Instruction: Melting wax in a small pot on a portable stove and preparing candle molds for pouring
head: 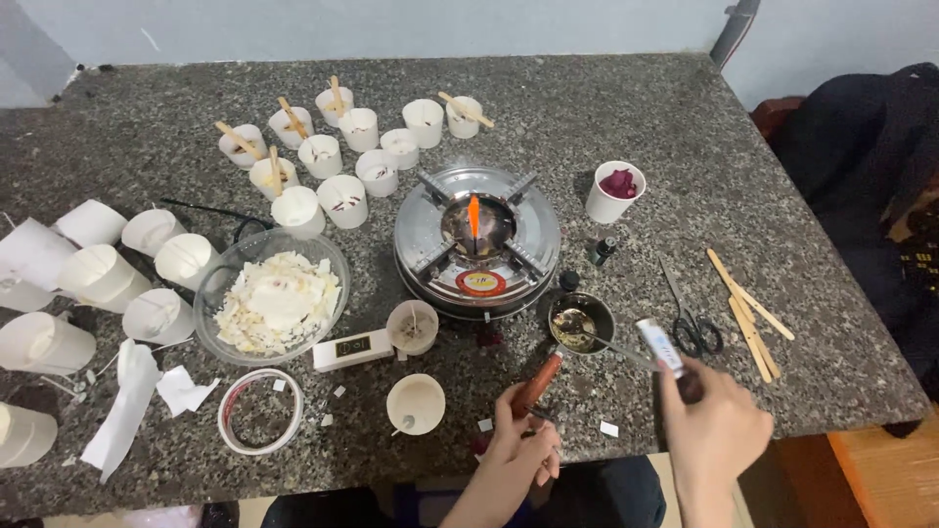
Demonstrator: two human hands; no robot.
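My left hand (516, 442) is clamped on the reddish wooden handle (536, 383) of a small melting ladle, keeping its bowl (581, 322) level on the counter (685, 127) beside the gas burner (477, 242) (flame lit). The bowl holds a shallow, glossy melt. My right hand (712, 430) grips a slim white-and-blue tool (661, 347), tilted toward the bowl. A glass bowl (272, 295) holds pale wax chunks; one paper cup (614, 192) holds dark red petals.

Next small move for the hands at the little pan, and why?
Probably lift the pan onto the burner. The left hand holds its wooden handle, the pan sits on the table beside the burner, and a flame is already lit there. The right hand holds a small tube and a thin stick reaching into the pan, so clear that first.
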